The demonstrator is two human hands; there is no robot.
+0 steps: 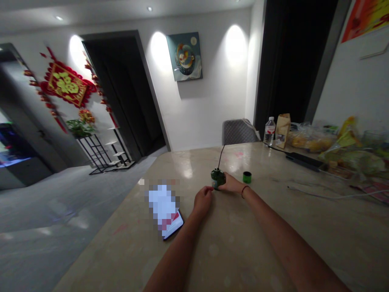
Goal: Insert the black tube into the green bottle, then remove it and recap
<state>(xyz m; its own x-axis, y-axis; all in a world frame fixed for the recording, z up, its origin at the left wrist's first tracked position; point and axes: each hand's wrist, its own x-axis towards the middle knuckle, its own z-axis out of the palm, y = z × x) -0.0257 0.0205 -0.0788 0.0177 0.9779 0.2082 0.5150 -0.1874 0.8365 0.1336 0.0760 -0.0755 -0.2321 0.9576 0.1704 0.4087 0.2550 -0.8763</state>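
Note:
A small dark green bottle [216, 177] stands on the table, with a thin dark stick-like piece [222, 156] rising from its top at a slight tilt. The fingers of my right hand [231, 183] are wrapped round its right side. My left hand [203, 199] rests on the tabletop at the lower left of the bottle, its fingers curled in. Its fingertips come right up to the bottle's base; whether they touch it is hard to make out. A short green cap [247, 177] sits apart from the bottle, just beyond my right wrist.
Left of my left forearm lies a phone [173, 225], its screen blurred out. On the right are a white cable [328, 196], a black device [306, 161], a water bottle [269, 132], a paper bag [283, 130] and plastic bags [313, 140]. A grey chair [240, 132] stands behind the table.

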